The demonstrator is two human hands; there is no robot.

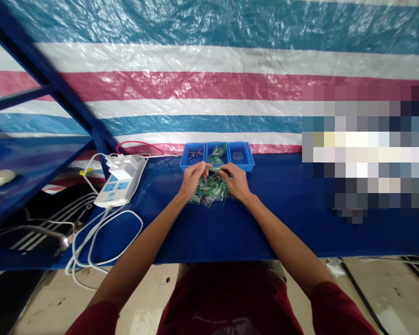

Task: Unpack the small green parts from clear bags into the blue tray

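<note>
My left hand (194, 178) and my right hand (236, 180) meet over the blue table, fingers closed in a pinch. Between them is a thin, small green piece (215, 169), gripped at both ends; its exact kind is too small to make out. Something dark shows by my right fingers, too small to name. Below the hands lies a loose pile of green pieces (209, 190), some with thin metallic or clear bits among them. Just behind, three blue bins stand side by side: the left bin (185, 160) has dark slender parts, the middle bin (209, 145) green pieces, the right bin (250, 163) a small flat item.
A white power strip (106, 200) with white chargers (124, 165) stands on the left of the blue table (209, 237). Its white cable (91, 242) loops over the front edge. A striped plastic sheet (195, 83) hangs behind. The right side is blurred out by pixel blocks.
</note>
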